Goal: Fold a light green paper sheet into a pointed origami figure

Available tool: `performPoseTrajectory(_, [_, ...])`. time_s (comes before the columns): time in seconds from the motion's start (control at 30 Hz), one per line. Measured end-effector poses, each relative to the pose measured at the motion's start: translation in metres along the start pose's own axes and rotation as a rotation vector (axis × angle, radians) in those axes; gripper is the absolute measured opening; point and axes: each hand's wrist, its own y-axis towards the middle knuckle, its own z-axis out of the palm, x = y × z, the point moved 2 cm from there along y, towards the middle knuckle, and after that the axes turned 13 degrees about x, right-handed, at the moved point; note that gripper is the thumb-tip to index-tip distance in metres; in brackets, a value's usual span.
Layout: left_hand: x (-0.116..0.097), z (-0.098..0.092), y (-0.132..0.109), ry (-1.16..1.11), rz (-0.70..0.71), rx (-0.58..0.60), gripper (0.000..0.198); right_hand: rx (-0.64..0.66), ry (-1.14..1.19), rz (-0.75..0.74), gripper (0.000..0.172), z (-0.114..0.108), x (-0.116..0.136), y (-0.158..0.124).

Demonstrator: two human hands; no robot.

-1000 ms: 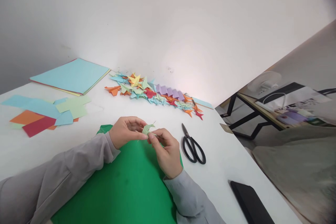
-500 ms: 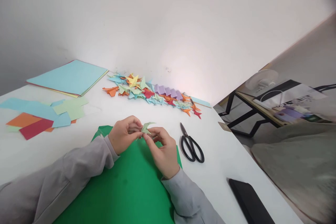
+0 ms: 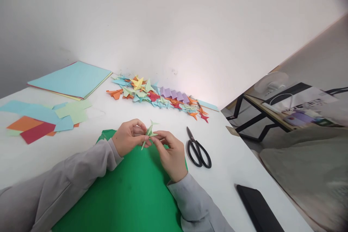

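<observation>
And the pale green folded paper (image 3: pixel 150 133) is turning — half a second ago it was showing one long point sweeping right, and now it's showing points standing up, reaching right and dipping down to the left. The left hand (image 3: pixel 129 138) is pinching its left side, thumb and fingers nearly closed; the right hand (image 3: pixel 171 154) is gripping the lower right edge between thumb and fingertips, also nearly closed. The piece is staying up between both hands, over the far part of the green material (image 3: pixel 127 192). That change looks like handling and shaping of the folds, with neither hand letting go. Around them nothing is shifting — the scissors (image 3: pixel 198 150) and the heap of folded paper (image 3: pixel 153 96) are lying just where they were on the bench (image 3: pixel 217 152).
</observation>
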Motion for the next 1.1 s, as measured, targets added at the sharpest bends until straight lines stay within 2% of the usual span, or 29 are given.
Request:
performPoseTrajectory(0.2, [-0.001, 0.002, 0.0, 0.084, 0.04, -0.014, 0.024, 0.027, 0.018, 0.025, 0.011, 0.0, 0.003, -0.001])
performPoseTrajectory(0.47, [0.001, 0.008, -0.007, 0.302, 0.142, -0.073, 0.018, 0.021, 0.153, 0.164, 0.007, 0.005, 0.003, -0.004])
performPoseTrajectory(0.63, [0.001, 0.008, -0.008, 0.438, 0.199, -0.111, 0.03, -0.023, 0.017, 0.09, 0.007, 0.005, 0.005, -0.004])
performPoseTrajectory(0.77, [0.0, 0.005, -0.008, 0.568, 0.211, -0.187, 0.029, -0.069, -0.128, 0.003, 0.009, 0.002, 0.008, -0.003])
performPoseTrajectory(0.93, [-0.008, 0.008, -0.013, 0.806, 0.27, -0.225, 0.031, -0.125, -0.245, -0.065, 0.01, -0.001, 0.017, -0.005])
performPoseTrajectory(1.1, [-0.014, 0.01, -0.017, 0.804, 0.345, -0.229, 0.032, -0.126, -0.273, -0.062, 0.011, 0.0, 0.024, -0.007])
